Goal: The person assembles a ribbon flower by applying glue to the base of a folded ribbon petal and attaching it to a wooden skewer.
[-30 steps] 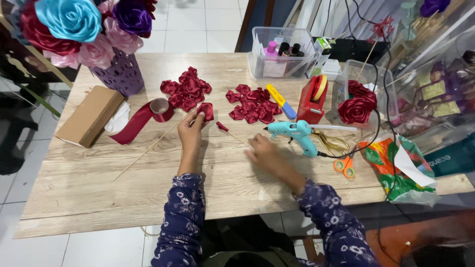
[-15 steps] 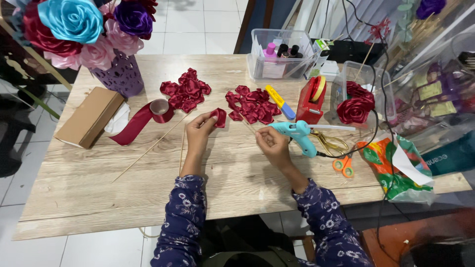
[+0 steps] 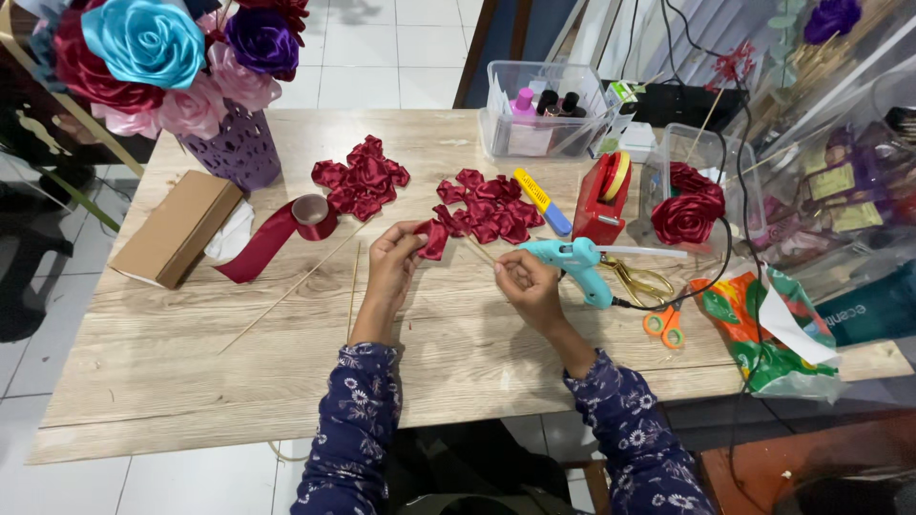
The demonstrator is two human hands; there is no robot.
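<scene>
The left hand [image 3: 393, 259] pinches a red petal [image 3: 434, 238] at its fingertips. The right hand [image 3: 528, 281] is curled around a thin stick [image 3: 480, 251], whose tip reaches toward the petal. A glue gun [image 3: 576, 261] lies just beyond the right fingers.

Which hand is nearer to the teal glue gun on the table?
Right. The right hand sits just left of the glue gun, almost touching its nozzle end. The left hand is farther left, holding a red ribbon petal.

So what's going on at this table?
A person sits at a wooden table. The left hand pinches a folded red ribbon petal, and the right hand holds a thin stick beside it. More red petals, a blue glue gun and a ribbon roll lie nearby.
</scene>
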